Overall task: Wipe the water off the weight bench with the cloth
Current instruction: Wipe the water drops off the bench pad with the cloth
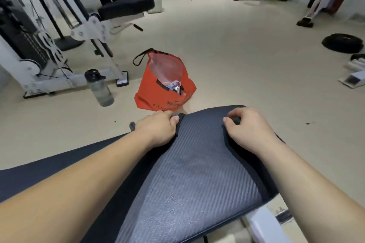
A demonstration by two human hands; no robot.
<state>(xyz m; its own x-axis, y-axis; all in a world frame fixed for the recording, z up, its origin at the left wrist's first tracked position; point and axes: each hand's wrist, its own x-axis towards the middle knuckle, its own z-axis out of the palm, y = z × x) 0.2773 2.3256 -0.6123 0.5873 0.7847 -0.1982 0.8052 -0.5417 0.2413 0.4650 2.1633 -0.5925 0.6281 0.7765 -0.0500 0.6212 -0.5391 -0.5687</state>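
A: We've got the cloth point(197, 173) laid flat over the weight bench point(59, 171), ribbed grey, running from the far end of the pad back toward us. Left hand point(158, 128) pinches its far left corner, right hand point(250, 128) pinches the far right corner, fingers curled shut on the dark hem both sides.

B: So what bites us from here?

A: Prob the corner grip. We're holding only the edges, so if we drag like this the middle may just skate over the worktop w/o pressure and leave water behind. Can't see any water btw, the cloth covers the pad where it'd be.

B: And the near end?

A: Near part of the cloth looks paler, speckled, maybe damp, can't say for sure. If it's soaked we'd smear instead of dry. Also a hard pull could slide the cloth off the right edge, where the white frame point(266, 221) shows just beside the pad.

B: Stuff around us?

A: Red bag point(158, 92) on the floor just past the bench end, open, w/ something clear inside. Grey water bottle point(98, 89) stands upright to its left, near the foot of the white machine point(39, 49). Black weight plate point(342, 42) lies far right, well apart.

B: Anything in the way?

A: Not on the pad itself. Bag's near the far end, tho, so a big forward sweep could flick drips into it.
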